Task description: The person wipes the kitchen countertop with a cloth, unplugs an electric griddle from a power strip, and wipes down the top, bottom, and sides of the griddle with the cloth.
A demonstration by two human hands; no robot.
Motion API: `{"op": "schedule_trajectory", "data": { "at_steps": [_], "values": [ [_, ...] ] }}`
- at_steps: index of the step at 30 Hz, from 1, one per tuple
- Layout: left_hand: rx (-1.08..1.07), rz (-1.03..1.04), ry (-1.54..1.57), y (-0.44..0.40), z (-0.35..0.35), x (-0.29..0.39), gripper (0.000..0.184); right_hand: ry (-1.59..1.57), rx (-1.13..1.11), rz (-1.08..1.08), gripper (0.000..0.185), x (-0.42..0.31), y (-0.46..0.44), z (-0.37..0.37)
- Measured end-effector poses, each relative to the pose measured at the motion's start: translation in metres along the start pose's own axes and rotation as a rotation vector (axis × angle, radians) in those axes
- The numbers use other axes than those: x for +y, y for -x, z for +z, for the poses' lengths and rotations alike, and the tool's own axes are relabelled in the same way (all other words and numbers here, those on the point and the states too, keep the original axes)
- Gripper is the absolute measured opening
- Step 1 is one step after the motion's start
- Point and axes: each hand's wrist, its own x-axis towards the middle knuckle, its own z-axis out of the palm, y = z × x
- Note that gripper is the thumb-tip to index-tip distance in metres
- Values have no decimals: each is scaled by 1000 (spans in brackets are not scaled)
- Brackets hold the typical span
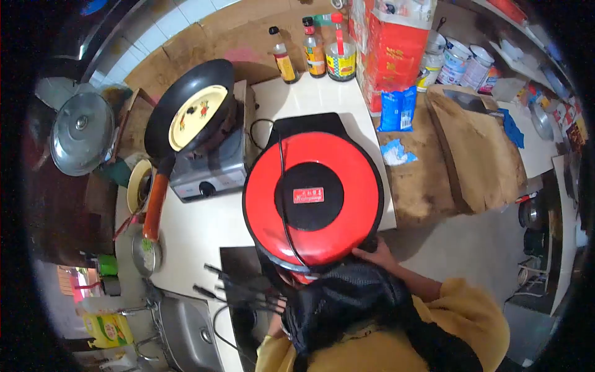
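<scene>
A round electric baking pan [266, 214] with a red lid and black centre lies closed on the white counter in front of me. At its front right edge, my right hand [375, 255] grips the side, fingers partly hidden beneath. A black cord [282, 180] runs across the lid towards me. My left hand [278, 316], largely hidden by the dark mesh covering at my front, is closed around a bundle of thin black strands that look like folded cord. Their thick ends stick out to the left over a dark panel.
Left of the baking pan stands a gas stove [207, 177] with a wok [162, 118] holding a cream plate [197, 115]. A sink [189, 332] is at lower left. Bottles [315, 53], a blue packet [397, 110] and a wooden board [474, 149] are behind and right.
</scene>
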Motion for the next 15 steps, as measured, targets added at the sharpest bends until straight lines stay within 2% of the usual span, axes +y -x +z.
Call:
{"op": "schedule_trajectory", "data": {
  "at_steps": [2, 3, 5, 7, 8, 9, 10, 12, 14, 15],
  "values": [
    [31, -8, -39, 2, -2, -3, 51, -134, -127, -185, 67, -3, 2, -13],
    [43, -7, -63, 3, -3, -6, 50, -131, -135, -165, 67, 0, 1, -22],
    [57, 1, -100, 5, -4, -10, 50, -96, -395, 193, 54, -1, -22, -50],
    [72, 11, -114, 8, -2, -13, 49, -16, -206, -95, 51, 5, -60, -73],
    [92, 15, -125, 10, -1, -15, 49, -163, 45, -297, 47, -4, -74, -74],
    [105, 28, -137, 10, 3, -19, 49, 49, 91, -381, 47, -19, -100, -88],
    [119, 36, -141, 13, 2, -19, 48, -72, 95, -439, 44, -25, -136, -89],
    [153, 62, -152, 15, 5, -24, 48, -67, -104, -519, 48, -66, -205, -94],
    [184, 82, -152, 18, 9, -30, 47, -297, -198, -278, 52, -111, -238, -75],
    [205, 91, -149, 19, 9, -34, 47, -293, -227, -284, 52, -120, -253, -67]
  ]
}}
